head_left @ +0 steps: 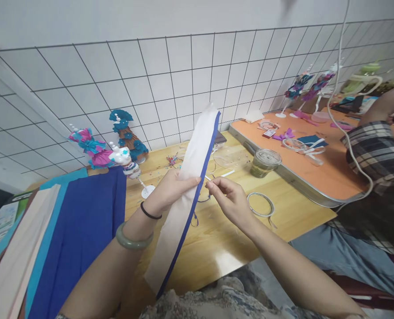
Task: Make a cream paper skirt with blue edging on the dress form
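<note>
My left hand (pixel 170 190) grips a long strip of white paper with a blue edge (pixel 192 168), held upright over the wooden table (pixel 217 239). Its thumb lies across the strip's front. My right hand (pixel 228 199) sits just right of the strip with its fingertips pinched together on a thin needle or thread at the blue edge; a dark blue thread loops below. A green bangle and a black band are on my left wrist.
Blue, teal and cream paper sheets (pixel 67 239) lie at the left. Paper-decorated figures on sticks (pixel 124 157) stand near the tiled wall. A glass jar (pixel 265 161) and wire ring (pixel 260 204) lie right. Another person in a plaid shirt (pixel 376 155) sits by an orange table (pixel 316 164).
</note>
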A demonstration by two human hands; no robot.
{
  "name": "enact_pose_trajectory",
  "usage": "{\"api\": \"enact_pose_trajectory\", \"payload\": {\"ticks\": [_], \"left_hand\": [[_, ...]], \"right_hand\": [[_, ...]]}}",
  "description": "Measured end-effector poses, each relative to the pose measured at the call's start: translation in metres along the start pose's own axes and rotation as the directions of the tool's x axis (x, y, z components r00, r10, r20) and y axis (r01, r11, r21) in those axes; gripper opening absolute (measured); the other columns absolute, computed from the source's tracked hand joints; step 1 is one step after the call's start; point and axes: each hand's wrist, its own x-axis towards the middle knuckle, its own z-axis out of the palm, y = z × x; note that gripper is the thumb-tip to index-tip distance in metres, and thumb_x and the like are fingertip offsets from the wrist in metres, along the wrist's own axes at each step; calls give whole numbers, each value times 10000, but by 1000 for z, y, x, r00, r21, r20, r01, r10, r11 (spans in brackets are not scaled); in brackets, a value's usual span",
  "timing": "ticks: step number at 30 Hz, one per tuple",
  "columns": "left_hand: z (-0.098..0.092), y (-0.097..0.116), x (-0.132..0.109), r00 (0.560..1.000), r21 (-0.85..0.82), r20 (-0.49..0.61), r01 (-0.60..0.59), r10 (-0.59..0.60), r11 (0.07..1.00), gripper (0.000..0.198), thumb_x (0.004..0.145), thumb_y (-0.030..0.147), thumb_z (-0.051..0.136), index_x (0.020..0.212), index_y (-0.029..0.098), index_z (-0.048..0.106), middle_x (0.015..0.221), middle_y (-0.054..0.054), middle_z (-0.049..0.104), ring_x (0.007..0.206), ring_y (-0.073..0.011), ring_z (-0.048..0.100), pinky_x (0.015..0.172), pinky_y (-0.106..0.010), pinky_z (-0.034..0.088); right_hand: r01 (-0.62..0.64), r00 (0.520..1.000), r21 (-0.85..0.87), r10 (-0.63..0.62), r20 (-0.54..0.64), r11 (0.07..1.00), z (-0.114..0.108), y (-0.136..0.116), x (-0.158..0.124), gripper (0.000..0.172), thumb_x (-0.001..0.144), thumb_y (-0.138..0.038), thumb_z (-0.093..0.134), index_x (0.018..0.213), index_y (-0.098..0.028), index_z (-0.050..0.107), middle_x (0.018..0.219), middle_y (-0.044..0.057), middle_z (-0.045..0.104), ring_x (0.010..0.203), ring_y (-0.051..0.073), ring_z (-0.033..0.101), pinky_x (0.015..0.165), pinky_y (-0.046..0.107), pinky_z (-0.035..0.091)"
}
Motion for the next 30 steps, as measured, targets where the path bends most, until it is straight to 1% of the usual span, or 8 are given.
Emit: {"api": "enact_pose_trajectory", "payload": {"ticks": [4,8,10,12,15,19,24,30], "left_hand": [[-3,-3,1,1000,-29,-4,12,-12,999,211,713,327,690,775,126,692,727,-60,672,598,-145,592,507,-228,445],[-1,-4,3,998,-102,37,61,-58,993,218,701,301,708,793,103,692,734,-74,680,587,-143,601,516,-235,470],[1,-3,5,994,-150,84,78,-66,986,210,703,276,711,810,97,689,743,-76,683,591,-140,610,533,-239,488],[5,-3,7,984,-182,163,102,-72,978,220,710,264,708,850,95,685,765,-84,691,609,-152,628,566,-263,512],[9,-6,9,941,-169,329,140,-78,976,236,723,286,701,868,102,679,778,-90,696,639,-175,649,612,-302,532],[9,-15,6,882,-117,464,151,-81,982,248,728,330,696,845,111,680,793,-81,695,670,-163,641,634,-286,521],[6,-47,-4,871,-27,463,195,-161,980,333,637,340,762,870,115,684,849,-77,697,703,-161,622,660,-282,497],[1,-98,-35,794,-8,540,338,-281,941,423,562,408,796,873,146,678,789,-14,671,671,-145,595,641,-263,474]], "right_hand": [[-28,999,-14,29,26,999,-5,3,-9,343,890,-414,462,642,-180,495,585,-23,440,559,109,409,543,240,334],[-183,980,128,171,100,975,-12,12,-7,349,815,-437,583,601,-178,487,573,-35,455,546,95,418,546,232,351],[-294,955,329,260,143,898,-15,15,2,284,713,-431,700,779,-178,590,728,-2,585,663,118,530,631,244,422],[-421,907,521,324,270,742,-17,13,16,373,681,-459,720,922,-193,621,875,35,648,777,146,597,712,274,470],[-499,867,644,333,372,580,-20,8,35,289,695,-426,719,833,-184,642,771,19,669,680,126,609,655,254,494],[-375,908,715,389,155,590,-29,6,53,211,637,-299,779,732,-170,641,660,-12,673,573,104,599,570,219,500],[-103,908,666,343,-241,739,-56,11,61,176,656,-251,764,727,-132,656,648,3,681,563,105,618,551,213,509],[19,862,621,302,-407,784,-90,19,56,86,700,-152,713,669,-128,636,638,11,653,596,94,618,550,196,498]]}}
